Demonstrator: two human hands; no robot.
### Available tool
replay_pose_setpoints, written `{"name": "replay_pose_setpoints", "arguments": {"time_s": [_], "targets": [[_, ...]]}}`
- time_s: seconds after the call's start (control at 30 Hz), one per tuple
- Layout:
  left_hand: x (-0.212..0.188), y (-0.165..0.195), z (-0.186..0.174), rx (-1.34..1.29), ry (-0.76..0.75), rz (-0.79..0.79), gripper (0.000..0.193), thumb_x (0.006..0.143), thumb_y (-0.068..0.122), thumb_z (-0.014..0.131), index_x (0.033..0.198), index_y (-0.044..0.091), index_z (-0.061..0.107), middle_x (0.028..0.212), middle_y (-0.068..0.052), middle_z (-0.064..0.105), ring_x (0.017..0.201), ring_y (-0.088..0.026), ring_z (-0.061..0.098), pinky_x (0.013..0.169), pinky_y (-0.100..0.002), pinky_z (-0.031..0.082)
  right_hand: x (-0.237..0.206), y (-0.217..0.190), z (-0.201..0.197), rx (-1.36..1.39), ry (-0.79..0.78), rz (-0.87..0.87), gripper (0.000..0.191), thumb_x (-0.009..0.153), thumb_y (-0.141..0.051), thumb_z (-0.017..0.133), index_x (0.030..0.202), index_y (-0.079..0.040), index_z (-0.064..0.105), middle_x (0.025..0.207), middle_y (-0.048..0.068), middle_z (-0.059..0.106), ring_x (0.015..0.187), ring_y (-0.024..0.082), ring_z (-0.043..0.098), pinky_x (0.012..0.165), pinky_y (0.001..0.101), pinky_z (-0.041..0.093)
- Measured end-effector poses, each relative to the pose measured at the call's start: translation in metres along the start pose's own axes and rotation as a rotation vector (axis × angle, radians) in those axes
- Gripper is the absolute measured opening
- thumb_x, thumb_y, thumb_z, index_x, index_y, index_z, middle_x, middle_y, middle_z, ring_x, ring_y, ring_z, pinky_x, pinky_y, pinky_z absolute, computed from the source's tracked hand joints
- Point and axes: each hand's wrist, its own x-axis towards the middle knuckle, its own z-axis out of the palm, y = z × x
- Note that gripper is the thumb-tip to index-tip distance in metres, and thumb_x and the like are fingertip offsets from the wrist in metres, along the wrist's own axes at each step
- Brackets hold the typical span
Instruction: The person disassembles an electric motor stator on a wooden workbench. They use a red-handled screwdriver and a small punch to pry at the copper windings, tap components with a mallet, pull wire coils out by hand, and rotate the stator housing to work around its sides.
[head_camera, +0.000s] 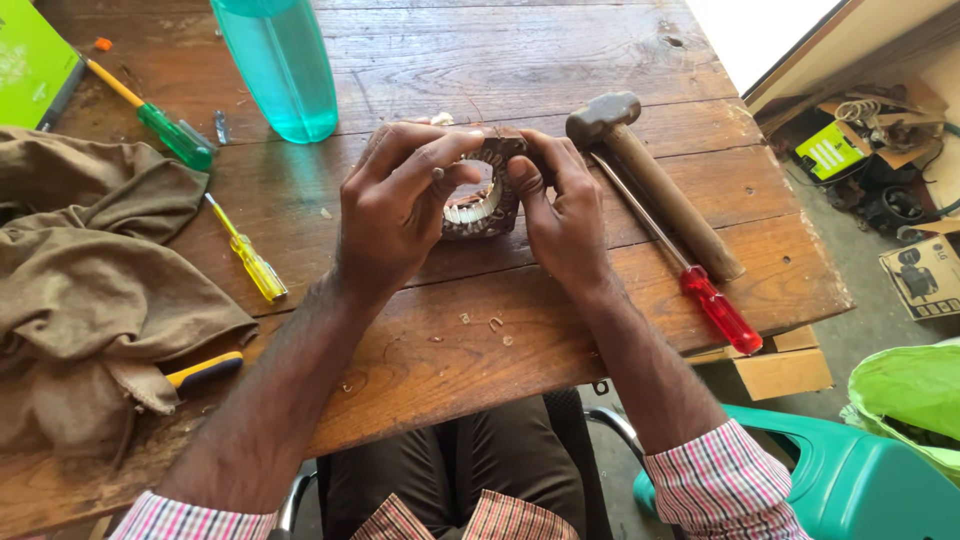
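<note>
A round motor stator (487, 200) with copper windings and white slot liners stands on edge on the wooden table (480, 350). My left hand (395, 205) grips its left side, fingers curled over the top rim. My right hand (560, 210) holds its right side, thumb pressed at the inner edge. Both hands touch the stator at once.
A hammer (650, 180) and a red-handled screwdriver (700, 290) lie to the right. To the left lie a yellow screwdriver (248, 252), a green-handled screwdriver (165, 125) and a brown cloth (90, 280). A teal bottle (280, 65) stands behind. The table edge drops off at right.
</note>
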Motion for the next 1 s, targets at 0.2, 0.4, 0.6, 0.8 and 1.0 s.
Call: {"name": "replay_pose_setpoints", "arguments": {"time_s": [0.2, 0.4, 0.6, 0.8, 1.0], "targets": [[0.001, -0.017, 0.004, 0.038, -0.079, 0.054, 0.023, 0.098, 0.004, 0.075, 0.12, 0.007, 0.071, 0.128, -0.014, 0.07, 0.128, -0.035, 0.064, 0.112, -0.05, 0.053, 0.0, -0.001, 0.0, -0.021, 0.006, -0.024, 0.038, 0.111, -0.031, 0.06, 0.133, 0.0, 0.064, 0.113, 0.012, 0.069, 0.104, 0.02, 0.069, 0.089, 0.033, 0.055], [-0.003, -0.022, 0.012, 0.008, -0.094, 0.003, 0.019, 0.098, -0.001, 0.071, 0.115, 0.006, 0.072, 0.127, -0.012, 0.072, 0.125, -0.033, 0.066, 0.107, -0.045, 0.057, 0.002, 0.002, 0.001, 0.012, -0.002, 0.017, 0.044, 0.109, -0.038, 0.059, 0.133, -0.001, 0.064, 0.112, 0.012, 0.07, 0.102, 0.019, 0.07, 0.086, 0.0338, 0.058], [-0.001, -0.017, 0.015, 0.008, -0.044, 0.001, 0.013, 0.095, 0.0, 0.073, 0.106, 0.006, 0.071, 0.122, -0.01, 0.072, 0.121, -0.032, 0.065, 0.107, -0.045, 0.055, 0.003, 0.016, -0.025, -0.103, 0.119, 0.105, 0.045, 0.111, -0.039, 0.054, 0.131, 0.0, 0.064, 0.118, 0.013, 0.069, 0.1, 0.019, 0.069, 0.083, 0.0347, 0.062], [-0.001, -0.018, 0.016, -0.049, -0.035, -0.056, 0.013, 0.095, 0.001, 0.073, 0.107, 0.006, 0.072, 0.12, -0.009, 0.073, 0.118, -0.03, 0.066, 0.102, -0.042, 0.056, 0.01, 0.047, -0.105, -0.843, -0.098, 0.253, 0.043, 0.098, -0.038, 0.067, 0.125, -0.005, 0.072, 0.115, 0.022, 0.066, 0.1, 0.04, 0.063, 0.083, 0.0505, 0.055], [-0.002, -0.018, 0.02, -0.027, 0.006, -0.047, 0.011, 0.096, 0.004, 0.073, 0.107, 0.007, 0.072, 0.12, -0.008, 0.072, 0.117, -0.029, 0.066, 0.101, -0.042, 0.057, 0.006, 0.054, -0.126, -0.85, -0.286, 0.27, 0.049, 0.097, -0.048, 0.068, 0.115, -0.003, 0.075, 0.11, 0.023, 0.07, 0.102, 0.041, 0.065, 0.09, 0.053, 0.051]]}}
